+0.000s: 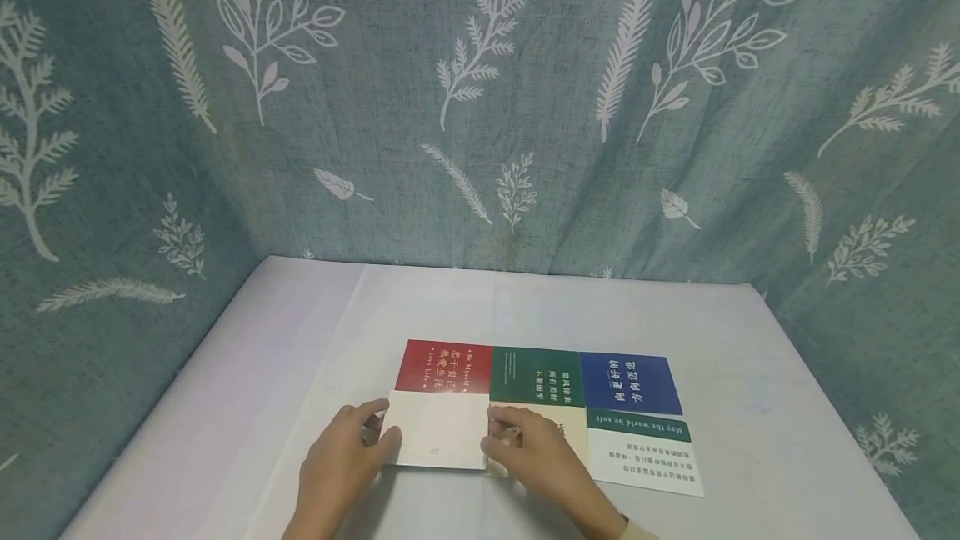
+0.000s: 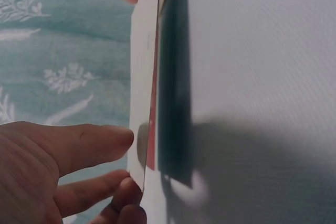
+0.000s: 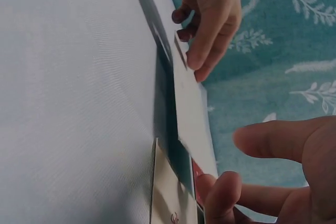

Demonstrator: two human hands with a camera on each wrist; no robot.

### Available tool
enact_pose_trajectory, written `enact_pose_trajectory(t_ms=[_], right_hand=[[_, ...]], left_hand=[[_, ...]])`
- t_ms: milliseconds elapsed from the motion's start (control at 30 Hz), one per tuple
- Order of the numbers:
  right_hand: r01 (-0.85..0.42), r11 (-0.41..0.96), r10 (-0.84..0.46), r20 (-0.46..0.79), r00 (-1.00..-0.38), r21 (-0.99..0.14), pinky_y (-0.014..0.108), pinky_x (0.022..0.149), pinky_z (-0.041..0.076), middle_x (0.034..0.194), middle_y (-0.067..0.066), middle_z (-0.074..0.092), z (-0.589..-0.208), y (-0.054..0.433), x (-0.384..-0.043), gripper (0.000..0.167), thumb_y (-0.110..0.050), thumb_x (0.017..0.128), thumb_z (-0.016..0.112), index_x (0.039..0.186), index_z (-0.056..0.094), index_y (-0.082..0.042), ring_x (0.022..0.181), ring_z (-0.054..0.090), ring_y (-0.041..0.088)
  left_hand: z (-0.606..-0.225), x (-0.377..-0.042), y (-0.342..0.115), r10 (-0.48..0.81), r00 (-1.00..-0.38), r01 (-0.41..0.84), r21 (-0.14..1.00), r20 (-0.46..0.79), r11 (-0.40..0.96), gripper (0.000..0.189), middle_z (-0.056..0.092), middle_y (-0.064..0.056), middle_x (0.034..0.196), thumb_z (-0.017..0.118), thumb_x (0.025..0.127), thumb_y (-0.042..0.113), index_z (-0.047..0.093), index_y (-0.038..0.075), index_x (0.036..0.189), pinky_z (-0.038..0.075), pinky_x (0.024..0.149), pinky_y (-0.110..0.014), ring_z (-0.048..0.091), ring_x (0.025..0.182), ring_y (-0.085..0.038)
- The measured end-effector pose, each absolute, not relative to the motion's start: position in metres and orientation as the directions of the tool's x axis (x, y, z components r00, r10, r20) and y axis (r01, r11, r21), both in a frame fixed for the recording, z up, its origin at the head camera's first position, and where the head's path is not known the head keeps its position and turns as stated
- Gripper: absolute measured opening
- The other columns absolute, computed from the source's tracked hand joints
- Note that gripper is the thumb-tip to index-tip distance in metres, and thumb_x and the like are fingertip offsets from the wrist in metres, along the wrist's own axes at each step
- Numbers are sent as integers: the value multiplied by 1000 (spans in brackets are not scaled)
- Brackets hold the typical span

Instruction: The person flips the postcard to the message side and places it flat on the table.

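Observation:
A blank off-white card is raised off the table in the head view, its shadow beneath it. My left hand pinches its left end, thumb on the upper face and fingers at the edge. My right hand is at the card's right end. In the right wrist view its fingertips are by the near corner, while the thumb stands apart from the card. A red card lies just behind, partly covered. My right hand hides part of a cream card.
To the right of the red card lie a green card and a blue card in a row. A white card with a green band sits in front of the blue one. A leaf-patterned curtain surrounds the white table.

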State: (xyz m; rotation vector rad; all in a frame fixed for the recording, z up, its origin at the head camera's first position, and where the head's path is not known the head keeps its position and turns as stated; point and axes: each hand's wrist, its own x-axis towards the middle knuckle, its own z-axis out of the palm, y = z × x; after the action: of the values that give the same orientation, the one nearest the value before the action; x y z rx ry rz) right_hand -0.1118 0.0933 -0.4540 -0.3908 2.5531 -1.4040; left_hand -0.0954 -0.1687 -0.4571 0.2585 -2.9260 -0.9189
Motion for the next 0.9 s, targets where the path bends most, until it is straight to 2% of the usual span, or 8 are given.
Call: enact_pose_trajectory(t_ms=[267, 400, 500, 633, 800, 900], right_hand=[[-105, 550, -329, -99, -939, -828, 38, 80, 51, 107, -1, 73, -454, 90, -114, 47, -32, 90, 70, 126, 70, -4, 84, 64, 11], [-82, 561, -325, -128, -937, -824, 42, 80, 51, 112, 5, 74, -455, 89, -115, 45, -32, 89, 70, 124, 71, -4, 79, 67, 14], [-81, 566, -325, -132, -936, -820, 48, 88, 51, 119, 9, 72, -456, 89, -117, 43, -32, 90, 70, 123, 72, -5, 83, 68, 17], [-75, 570, -317, -135, -939, -818, 56, 94, 48, 120, 9, 72, -458, 88, -120, 42, -32, 90, 70, 122, 73, -5, 91, 67, 17], [-64, 566, -312, -142, -940, -822, 60, 96, 45, 116, 7, 73, -458, 87, -122, 43, -32, 90, 70, 122, 73, -4, 91, 65, 17], [-62, 555, -315, -140, -939, -829, 67, 101, 37, 110, 5, 74, -458, 88, -122, 44, -32, 90, 70, 123, 72, -3, 81, 67, 15]], left_hand=[[-462, -100, -168, -183, -983, -146, 526, 20, 838, 43, 64, 2, 94, 75, 84, 26, 71, 10, 123, 46, 60, -37, 53, 73, -14], [-464, -101, -168, -185, -983, -150, 511, 17, 846, 41, 62, 3, 90, 73, 83, 25, 72, 10, 122, 46, 59, -36, 52, 73, -14], [-465, -101, -168, -187, -982, -154, 507, 14, 848, 41, 61, 3, 88, 73, 83, 25, 72, 10, 121, 45, 59, -36, 51, 72, -14], [-466, -102, -168, -187, -982, -154, 510, 13, 846, 41, 61, 3, 88, 73, 82, 24, 72, 9, 120, 45, 59, -35, 51, 73, -14], [-466, -104, -167, -188, -982, -159, 499, 9, 852, 41, 63, 1, 90, 74, 82, 24, 72, 7, 120, 47, 60, -37, 53, 73, -15], [-466, -105, -166, -197, -980, -174, 488, -5, 855, 42, 64, -1, 92, 74, 82, 23, 71, 6, 121, 48, 62, -38, 55, 75, -17]])
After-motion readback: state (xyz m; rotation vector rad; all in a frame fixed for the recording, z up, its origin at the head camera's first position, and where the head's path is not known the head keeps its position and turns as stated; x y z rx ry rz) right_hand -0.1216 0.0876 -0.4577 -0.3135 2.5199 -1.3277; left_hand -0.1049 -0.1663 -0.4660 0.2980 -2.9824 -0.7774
